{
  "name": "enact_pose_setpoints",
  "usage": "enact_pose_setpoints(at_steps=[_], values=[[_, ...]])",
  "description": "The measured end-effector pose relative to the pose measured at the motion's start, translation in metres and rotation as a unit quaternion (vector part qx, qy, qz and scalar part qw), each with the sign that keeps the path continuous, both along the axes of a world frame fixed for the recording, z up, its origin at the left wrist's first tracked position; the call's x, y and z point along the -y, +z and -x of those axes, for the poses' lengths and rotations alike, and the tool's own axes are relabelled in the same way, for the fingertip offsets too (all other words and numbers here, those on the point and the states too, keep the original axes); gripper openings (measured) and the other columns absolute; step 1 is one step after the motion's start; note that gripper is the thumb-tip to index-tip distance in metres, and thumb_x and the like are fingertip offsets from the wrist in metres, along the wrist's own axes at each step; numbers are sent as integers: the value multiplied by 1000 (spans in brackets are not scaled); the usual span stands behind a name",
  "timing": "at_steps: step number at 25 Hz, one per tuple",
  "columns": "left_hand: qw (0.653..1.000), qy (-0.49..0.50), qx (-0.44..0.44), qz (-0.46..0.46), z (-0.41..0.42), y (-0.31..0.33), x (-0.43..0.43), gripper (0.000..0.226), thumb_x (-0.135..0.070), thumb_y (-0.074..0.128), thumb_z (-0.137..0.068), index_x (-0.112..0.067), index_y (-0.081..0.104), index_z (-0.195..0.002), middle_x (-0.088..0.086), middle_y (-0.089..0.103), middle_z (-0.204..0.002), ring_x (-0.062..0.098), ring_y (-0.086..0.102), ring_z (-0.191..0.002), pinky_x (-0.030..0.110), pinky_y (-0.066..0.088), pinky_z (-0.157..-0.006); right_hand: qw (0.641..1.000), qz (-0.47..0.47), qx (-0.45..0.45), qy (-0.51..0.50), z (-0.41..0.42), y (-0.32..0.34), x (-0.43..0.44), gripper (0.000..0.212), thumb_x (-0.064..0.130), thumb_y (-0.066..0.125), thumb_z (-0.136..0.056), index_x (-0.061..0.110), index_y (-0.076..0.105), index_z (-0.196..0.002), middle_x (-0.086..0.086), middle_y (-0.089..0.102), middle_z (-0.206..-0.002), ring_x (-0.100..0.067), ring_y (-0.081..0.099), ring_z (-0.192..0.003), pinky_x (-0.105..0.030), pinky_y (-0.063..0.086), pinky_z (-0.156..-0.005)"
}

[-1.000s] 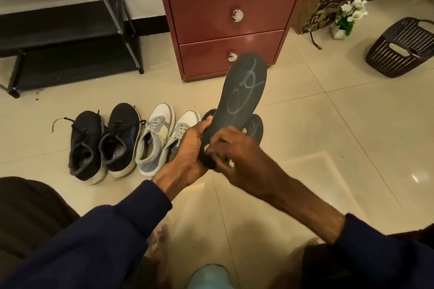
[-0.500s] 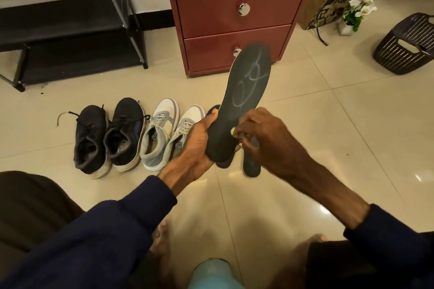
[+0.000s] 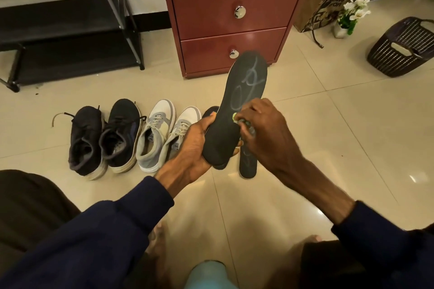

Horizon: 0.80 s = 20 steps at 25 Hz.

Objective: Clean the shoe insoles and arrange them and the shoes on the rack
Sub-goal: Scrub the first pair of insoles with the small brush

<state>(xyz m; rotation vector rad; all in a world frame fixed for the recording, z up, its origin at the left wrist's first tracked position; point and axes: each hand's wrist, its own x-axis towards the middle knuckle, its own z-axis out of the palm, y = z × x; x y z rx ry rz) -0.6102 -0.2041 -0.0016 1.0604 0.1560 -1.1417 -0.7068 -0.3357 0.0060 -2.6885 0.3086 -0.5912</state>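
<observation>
Head view: holds the insole by its heel end in the left grip, above the floor, with long axis tilted up and away, toe toward the drawers. Pinches a small yellow-green thing in the right grip, touching the insole's middle. Probably needs strokes toward the toe.

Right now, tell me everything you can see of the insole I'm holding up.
The insole is dark grey, matte and foam-like, with pale looping marks on its upper half and a thin light edge along its left side. It is held above the floor, nearly upright, toe end up and leaning right. The left hand grips its heel end; the right hand presses a small yellow-green item against its middle.
</observation>
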Motion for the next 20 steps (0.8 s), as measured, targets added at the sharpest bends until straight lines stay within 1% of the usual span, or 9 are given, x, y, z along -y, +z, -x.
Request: enact_pose_setpoints(at_steps=[3, 4, 6, 8, 11, 13, 17, 18, 20], values=[[1000, -11, -5, -4, 2, -3, -1, 27, -32, 53, -103, -14, 71, -109, 5, 75, -88, 18, 70, -68, 30, 58, -62, 988, -19, -41, 149, 11, -3, -36, 19, -2, 76, -78, 3, 73, -97, -13, 66, -95, -28, 61, -88, -36, 53, -75], [1000, -15, -8, 2, 2, -4, -1, 28, -32, 52, -103, -14, 70, -114, 6, 75, -94, 19, 71, -73, 31, 59, -64, 987, -22, -47, 152, 11, 1, -26, 19, -2, 74, -80, 5, 73, -98, -12, 66, -96, -27, 59, -89, -36, 52, -76], [999, -32, -16, 34, 2, -4, -1, 33, -32, 49, -106, -11, 67, -123, 16, 72, -111, 30, 68, -85, 39, 59, -72, 999, -19, 2, 35, 4, 4, 9, 20, -2, 73, -81, 4, 74, -100, -11, 65, -97, -26, 58, -89, -40, 54, -76], [998, -45, -23, 43, 3, 0, -1, 36, -33, 45, -107, -11, 72, -120, 19, 72, -112, 34, 66, -86, 42, 57, -75, 998, -34, 24, -45, 4, 9, 26, 21, -1, 74, -80, 4, 74, -101, -11, 66, -99, -25, 59, -91, -41, 54, -78], [998, -26, -14, 53, 4, 0, -2, 28, -27, 46, -107, -16, 67, -121, 6, 76, -95, 21, 72, -76, 35, 59, -65, 995, -46, -15, 84, 11, 4, -19, 18, 1, 74, -81, 7, 75, -98, -8, 67, -99, -22, 60, -92, -30, 51, -80], [999, -25, -18, 39, 3, -2, -3, 27, -28, 48, -106, -15, 66, -120, 4, 76, -90, 17, 71, -72, 31, 59, -63, 986, -29, -51, 157, 14, 5, -24, 18, 0, 74, -80, 8, 75, -97, -9, 66, -98, -24, 60, -91, -32, 52, -77], [997, -51, -22, 48, 0, -3, -3, 34, -34, 50, -106, -13, 73, -121, 19, 71, -119, 35, 66, -96, 43, 58, -79, 999, -18, 20, -45, 2, 10, 18, 24, -1, 76, -80, 4, 74, -103, -12, 67, -102, -26, 59, -94, -42, 55, -79], [998, -45, -18, 43, 1, -3, -3, 33, -34, 51, -106, -13, 72, -121, 18, 71, -119, 34, 67, -96, 43, 58, -77, 998, -27, 26, -52, 3, 10, 12, 22, 0, 75, -81, 3, 73, -103, -12, 67, -102, -25, 59, -94, -41, 55, -80], [999, -31, -10, 40, 1, -5, -4, 30, -31, 51, -105, -15, 77, -108, 9, 76, -101, 22, 73, -81, 35, 59, -66, 997, -40, 1, 64, 8, 4, -25, 16, 1, 71, -84, 6, 74, -99, -9, 66, -100, -24, 59, -93, -32, 51, -81]])
